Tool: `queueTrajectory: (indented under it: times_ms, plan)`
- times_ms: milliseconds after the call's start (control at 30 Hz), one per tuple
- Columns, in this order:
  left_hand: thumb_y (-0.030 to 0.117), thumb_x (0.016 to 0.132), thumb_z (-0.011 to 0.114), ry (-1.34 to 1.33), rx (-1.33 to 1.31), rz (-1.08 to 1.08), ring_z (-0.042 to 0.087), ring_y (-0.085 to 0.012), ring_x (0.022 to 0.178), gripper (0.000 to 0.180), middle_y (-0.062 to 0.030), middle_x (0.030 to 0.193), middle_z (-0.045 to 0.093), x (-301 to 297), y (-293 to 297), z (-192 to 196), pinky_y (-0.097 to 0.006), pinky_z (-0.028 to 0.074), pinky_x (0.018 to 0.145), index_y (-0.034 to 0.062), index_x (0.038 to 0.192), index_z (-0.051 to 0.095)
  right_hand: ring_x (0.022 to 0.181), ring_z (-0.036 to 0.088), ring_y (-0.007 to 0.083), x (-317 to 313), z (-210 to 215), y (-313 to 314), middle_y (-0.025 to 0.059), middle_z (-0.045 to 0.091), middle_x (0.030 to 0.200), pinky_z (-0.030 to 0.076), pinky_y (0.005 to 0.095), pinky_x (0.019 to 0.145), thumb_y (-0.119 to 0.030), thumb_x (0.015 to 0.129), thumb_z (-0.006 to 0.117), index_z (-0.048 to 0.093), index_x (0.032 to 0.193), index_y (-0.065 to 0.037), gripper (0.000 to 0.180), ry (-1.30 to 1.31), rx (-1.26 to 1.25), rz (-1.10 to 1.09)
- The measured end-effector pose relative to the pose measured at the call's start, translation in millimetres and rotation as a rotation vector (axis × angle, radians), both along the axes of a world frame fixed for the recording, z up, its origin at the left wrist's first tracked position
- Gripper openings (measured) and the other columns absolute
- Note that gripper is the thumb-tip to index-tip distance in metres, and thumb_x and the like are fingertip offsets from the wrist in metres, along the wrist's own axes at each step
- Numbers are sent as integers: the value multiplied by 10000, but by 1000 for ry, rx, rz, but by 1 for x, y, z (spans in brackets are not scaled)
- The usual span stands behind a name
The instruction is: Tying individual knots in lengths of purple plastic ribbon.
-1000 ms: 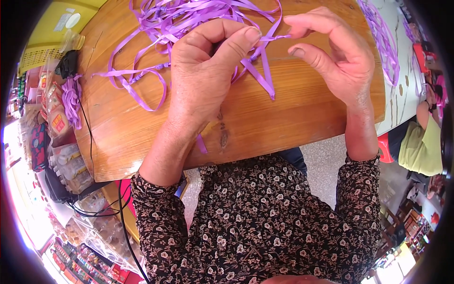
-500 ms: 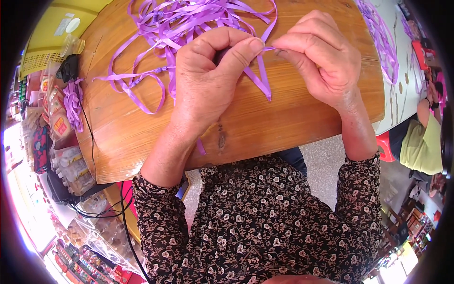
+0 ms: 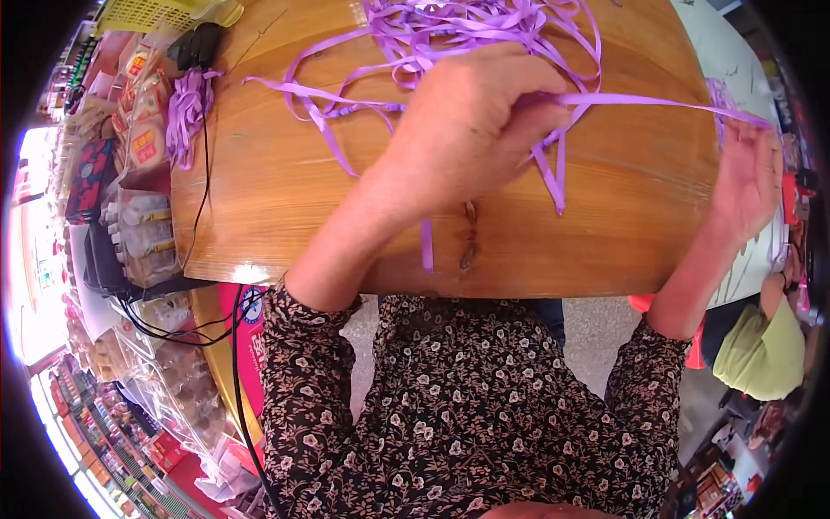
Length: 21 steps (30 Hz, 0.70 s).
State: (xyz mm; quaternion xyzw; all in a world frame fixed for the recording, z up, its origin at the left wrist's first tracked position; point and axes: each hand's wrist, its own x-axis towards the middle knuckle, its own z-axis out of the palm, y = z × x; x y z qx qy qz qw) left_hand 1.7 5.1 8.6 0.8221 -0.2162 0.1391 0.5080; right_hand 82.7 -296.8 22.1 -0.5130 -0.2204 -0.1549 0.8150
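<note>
I look down over a round wooden table [image 3: 285, 199] from above; my two bare hands are spread wide apart over it. My left hand [image 3: 471, 130] sits near the middle of the tabletop, fingers curled into a loose fist, pinching one purple ribbon strip [image 3: 644, 104]; my right hand [image 3: 748, 177] is far out at the table's right edge, fingers closed around the other end of the same strip; between the hands the strip runs taut and nearly level, just above the wood. From my left fist two loose ribbon ends [image 3: 553, 177] hang down onto the table; another short end [image 3: 426, 246] shows below my wrist, near a dark knot in the wood. Behind my left hand, at the table's far edge, lies a tangled heap of purple ribbon [image 3: 458, 30], with long loops trailing left across the boards; a smaller bundle of purple ribbon [image 3: 186, 108] rests at the table's left edge, beside a black cable [image 3: 203, 173] that drops over the side. My sleeves are dark with a small floral print; to the far right, a person in a yellow-green top [image 3: 761, 350] is partly in view.
</note>
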Motion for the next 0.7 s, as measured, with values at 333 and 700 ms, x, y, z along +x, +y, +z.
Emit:
queueTrajectory:
  times_ms: [333,700]
  plan:
    - [28,792,682,152,-258,145,498,-31,670,147,24,763,588,-12,69,-7,-173,405,594,-13,926,639,832,447,219,37,16,-82,104,492,827,350,412,858,40,850,513,538,800,22,59,85,327,-30]
    - [214,884,602,409,-222,-64,520,-54,719,242,7,776,602,-27,32,9,-212,438,638,-22,925,638,986,560,250,-39,23,101,90,603,1087,431,329,860,-87,681,726,617,1093,-53,427,-713,-1108,-226]
